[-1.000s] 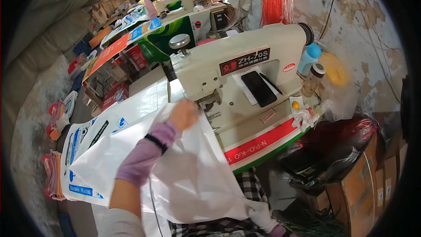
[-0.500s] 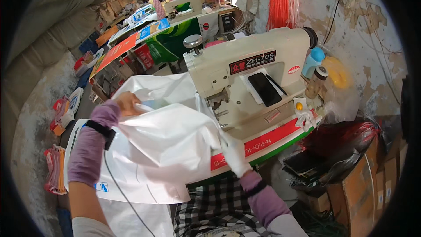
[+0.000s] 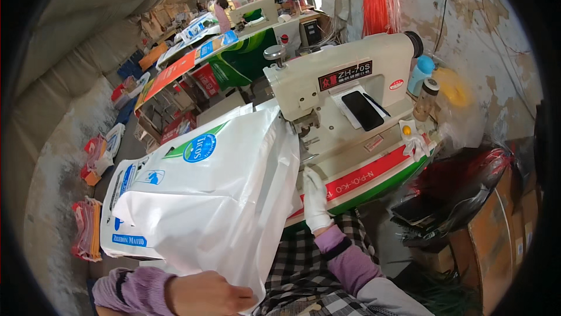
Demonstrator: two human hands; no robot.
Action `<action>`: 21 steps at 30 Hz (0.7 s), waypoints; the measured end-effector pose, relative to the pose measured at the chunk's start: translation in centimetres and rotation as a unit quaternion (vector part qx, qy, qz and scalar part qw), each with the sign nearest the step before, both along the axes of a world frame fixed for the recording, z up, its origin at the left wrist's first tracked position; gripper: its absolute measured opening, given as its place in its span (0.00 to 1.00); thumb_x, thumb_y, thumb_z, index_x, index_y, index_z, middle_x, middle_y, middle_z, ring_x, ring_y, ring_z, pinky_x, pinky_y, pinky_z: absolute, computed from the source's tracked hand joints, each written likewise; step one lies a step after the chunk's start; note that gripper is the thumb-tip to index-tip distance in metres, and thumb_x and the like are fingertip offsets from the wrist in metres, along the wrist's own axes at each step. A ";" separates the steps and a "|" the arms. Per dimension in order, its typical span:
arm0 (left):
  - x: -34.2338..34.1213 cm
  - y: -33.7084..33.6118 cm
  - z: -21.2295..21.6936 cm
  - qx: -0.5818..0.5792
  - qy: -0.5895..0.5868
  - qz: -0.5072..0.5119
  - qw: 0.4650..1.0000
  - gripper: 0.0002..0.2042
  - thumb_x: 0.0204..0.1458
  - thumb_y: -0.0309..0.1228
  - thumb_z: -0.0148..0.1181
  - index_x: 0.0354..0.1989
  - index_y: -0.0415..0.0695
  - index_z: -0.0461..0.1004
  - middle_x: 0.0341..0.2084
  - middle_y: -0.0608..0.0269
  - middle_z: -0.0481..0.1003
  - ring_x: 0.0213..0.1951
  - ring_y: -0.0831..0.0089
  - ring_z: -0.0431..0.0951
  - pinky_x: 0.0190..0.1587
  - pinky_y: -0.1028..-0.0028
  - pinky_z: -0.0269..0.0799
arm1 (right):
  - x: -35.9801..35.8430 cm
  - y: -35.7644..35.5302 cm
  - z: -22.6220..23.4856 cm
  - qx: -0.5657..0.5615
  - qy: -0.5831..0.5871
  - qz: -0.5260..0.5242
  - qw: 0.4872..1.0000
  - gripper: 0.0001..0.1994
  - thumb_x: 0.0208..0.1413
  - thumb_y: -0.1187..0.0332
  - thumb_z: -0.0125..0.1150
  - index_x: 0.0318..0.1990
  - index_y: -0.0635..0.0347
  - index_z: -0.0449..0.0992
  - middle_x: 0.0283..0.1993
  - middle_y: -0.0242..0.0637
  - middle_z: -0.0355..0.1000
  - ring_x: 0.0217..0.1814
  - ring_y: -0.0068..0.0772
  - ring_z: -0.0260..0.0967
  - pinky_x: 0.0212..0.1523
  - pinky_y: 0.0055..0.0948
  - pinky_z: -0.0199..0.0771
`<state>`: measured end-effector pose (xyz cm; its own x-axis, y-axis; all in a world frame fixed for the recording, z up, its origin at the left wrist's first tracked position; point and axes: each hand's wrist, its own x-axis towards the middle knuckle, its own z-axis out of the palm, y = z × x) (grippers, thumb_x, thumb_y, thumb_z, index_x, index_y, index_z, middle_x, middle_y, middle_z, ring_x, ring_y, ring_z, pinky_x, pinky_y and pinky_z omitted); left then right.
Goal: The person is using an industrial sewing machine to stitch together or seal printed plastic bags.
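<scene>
Moved: my left hand (image 3: 207, 295) dropped from high left to the bottom edge; bag now flopped over.
Left grip: pinching the white woven bag's (image 3: 216, 199) lower edge.
Bag: draped left of the sewing machine (image 3: 345, 100), top edge by the needle.
Right hand (image 3: 315, 199): gloved, flat on the machine bed, holding nothing.
Do well: I'd keep the edge taut and square.
Room: open left; clutter right.

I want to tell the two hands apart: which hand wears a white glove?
The right hand, resting flat by the sewing machine at the white bag's edge. The left hand, low in view, is bare and grips the bag's lower corner.
</scene>
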<state>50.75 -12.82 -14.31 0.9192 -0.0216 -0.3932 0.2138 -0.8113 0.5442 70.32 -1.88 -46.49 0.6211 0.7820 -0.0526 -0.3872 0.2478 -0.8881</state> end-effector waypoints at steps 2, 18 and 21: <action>0.0 -1.0 -1.6 -0.062 -0.039 0.013 0.997 0.15 0.53 0.38 0.58 0.28 0.38 0.66 0.23 0.54 0.67 0.24 0.53 0.72 0.25 0.62 0.66 | -3.6 0.3 2.4 0.080 0.170 0.008 0.982 0.16 0.60 0.72 0.45 0.52 0.69 0.70 0.48 0.38 0.72 0.54 0.28 0.64 0.59 0.27 0.60; 7.0 -5.6 -17.6 -0.062 0.039 -0.070 0.995 0.13 0.49 0.28 0.53 0.42 0.39 0.62 0.38 0.50 0.68 0.32 0.52 0.77 0.33 0.58 0.74 | 1.8 -13.1 6.0 -0.043 -0.197 0.272 0.941 0.35 0.55 0.67 0.55 0.66 0.65 0.46 0.35 0.48 0.74 0.33 0.37 0.74 0.34 0.33 0.73; 8.5 -4.1 -17.6 -0.040 0.037 -0.112 0.992 0.09 0.48 0.28 0.53 0.38 0.41 0.68 0.35 0.51 0.73 0.34 0.52 0.77 0.36 0.59 0.74 | 1.1 -16.8 6.6 -0.126 -0.413 0.241 0.869 0.40 0.49 0.70 0.57 0.68 0.64 0.42 0.26 0.53 0.71 0.25 0.51 0.72 0.28 0.41 0.72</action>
